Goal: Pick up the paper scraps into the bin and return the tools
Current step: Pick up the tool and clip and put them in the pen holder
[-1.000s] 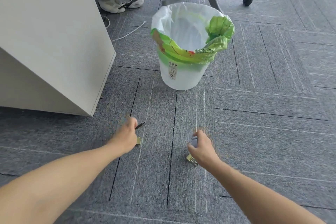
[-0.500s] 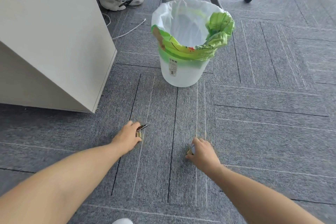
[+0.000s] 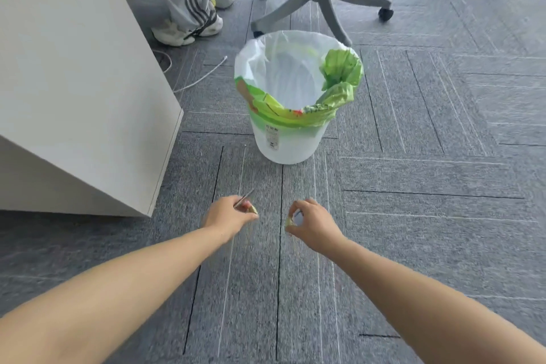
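Both hands have come up off the carpet (image 3: 413, 201): left hand (image 3: 229, 214) pinches a yellowish scrap (image 3: 253, 210) plus a thin dark tool (image 3: 246, 196), right hand (image 3: 310, 223) is curled around another scrap (image 3: 288, 221) and something white. Bin (image 3: 291, 139) stands just beyond, lined, upright.

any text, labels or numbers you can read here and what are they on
No text here can be read.
White sticker on the wall of the white bin: dark print, too small and blurred to read.
Green bin liner: coloured printing near the rim, too crumpled and blurred to read.
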Available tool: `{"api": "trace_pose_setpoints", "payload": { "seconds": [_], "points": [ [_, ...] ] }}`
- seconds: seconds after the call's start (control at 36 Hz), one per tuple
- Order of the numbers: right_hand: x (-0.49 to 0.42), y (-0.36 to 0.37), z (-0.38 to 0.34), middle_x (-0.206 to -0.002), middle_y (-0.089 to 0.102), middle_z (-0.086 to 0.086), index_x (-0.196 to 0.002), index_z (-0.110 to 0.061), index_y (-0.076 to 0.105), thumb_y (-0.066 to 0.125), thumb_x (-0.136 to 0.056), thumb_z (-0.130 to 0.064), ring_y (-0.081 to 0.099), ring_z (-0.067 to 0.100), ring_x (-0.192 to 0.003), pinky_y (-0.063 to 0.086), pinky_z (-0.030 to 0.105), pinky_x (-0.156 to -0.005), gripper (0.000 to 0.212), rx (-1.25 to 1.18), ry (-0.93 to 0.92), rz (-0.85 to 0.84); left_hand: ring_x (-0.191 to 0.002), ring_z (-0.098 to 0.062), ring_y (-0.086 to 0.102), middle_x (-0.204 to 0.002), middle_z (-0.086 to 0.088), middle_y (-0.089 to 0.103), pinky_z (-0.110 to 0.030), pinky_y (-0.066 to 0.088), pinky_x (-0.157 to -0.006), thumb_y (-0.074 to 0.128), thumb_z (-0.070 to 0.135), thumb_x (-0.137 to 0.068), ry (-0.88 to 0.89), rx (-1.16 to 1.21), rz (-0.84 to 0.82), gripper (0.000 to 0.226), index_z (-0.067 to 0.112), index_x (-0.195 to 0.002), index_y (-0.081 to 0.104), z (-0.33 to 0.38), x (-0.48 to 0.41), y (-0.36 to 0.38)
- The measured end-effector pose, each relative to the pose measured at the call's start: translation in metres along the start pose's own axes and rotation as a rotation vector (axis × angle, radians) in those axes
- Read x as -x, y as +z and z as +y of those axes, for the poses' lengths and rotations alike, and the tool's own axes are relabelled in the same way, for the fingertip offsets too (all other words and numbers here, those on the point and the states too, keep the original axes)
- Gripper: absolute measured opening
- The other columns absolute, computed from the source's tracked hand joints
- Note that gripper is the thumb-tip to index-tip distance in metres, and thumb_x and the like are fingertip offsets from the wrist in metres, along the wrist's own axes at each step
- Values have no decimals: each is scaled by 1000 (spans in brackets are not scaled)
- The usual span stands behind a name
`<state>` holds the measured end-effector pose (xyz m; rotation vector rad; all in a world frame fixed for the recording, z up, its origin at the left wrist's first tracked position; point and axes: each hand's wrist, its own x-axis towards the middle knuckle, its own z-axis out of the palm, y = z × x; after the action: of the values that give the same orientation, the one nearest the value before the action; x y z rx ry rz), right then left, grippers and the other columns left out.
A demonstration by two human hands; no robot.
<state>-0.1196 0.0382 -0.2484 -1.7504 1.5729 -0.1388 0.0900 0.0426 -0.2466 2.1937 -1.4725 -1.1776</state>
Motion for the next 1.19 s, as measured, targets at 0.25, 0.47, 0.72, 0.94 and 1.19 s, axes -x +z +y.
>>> {"api": "trace_pose_setpoints", "payload": {
  "seconds": [0.25,0.47,0.72,0.94,1.19],
  "points": [
    [24,-143,-117,-109,50,-2,-100,-24,59,71,-80,-27,57,20,-93,50,36,-82,23,9,-82,21,-84,-11,68,-86,10,74,-39,54,-83,82,57,-52,-66,336,83,46,29,-87,73,106,43,-107],
    [88,-310,-249,-98,55,-8,-94,-28,62,74,-78,-32,58,15,-85,45,28,-70,21,-124,-152,118,-59,8,61,-77,7,73,-14,44,-62,86,24,-69,-47,609,185,23,17,-87,74,254,148,-252],
    [191,-499,-413,-87,65,-1,-90,-31,59,77,-76,-35,53,8,-59,43,19,-48,23,-193,-238,32,-76,-5,59,-96,-3,74,-29,46,-62,82,20,-74,0,738,188,27,15,-98,73,393,289,-427],
    [273,-622,-547,-84,64,-3,-93,-24,64,80,-75,-20,53,0,-56,46,19,-51,24,-258,-398,-31,-46,-5,43,-54,10,57,-22,31,-46,83,23,-71,80,790,282,31,11,-94,67,486,404,-558],
    [313,-643,-635,-67,60,-9,-85,-24,66,77,-73,-11,49,-1,-52,45,20,-48,21,-289,-613,5,-81,-7,70,-84,0,75,-27,55,-85,82,16,-65,185,855,427,34,12,-98,73,488,482,-631]
  ]
}}
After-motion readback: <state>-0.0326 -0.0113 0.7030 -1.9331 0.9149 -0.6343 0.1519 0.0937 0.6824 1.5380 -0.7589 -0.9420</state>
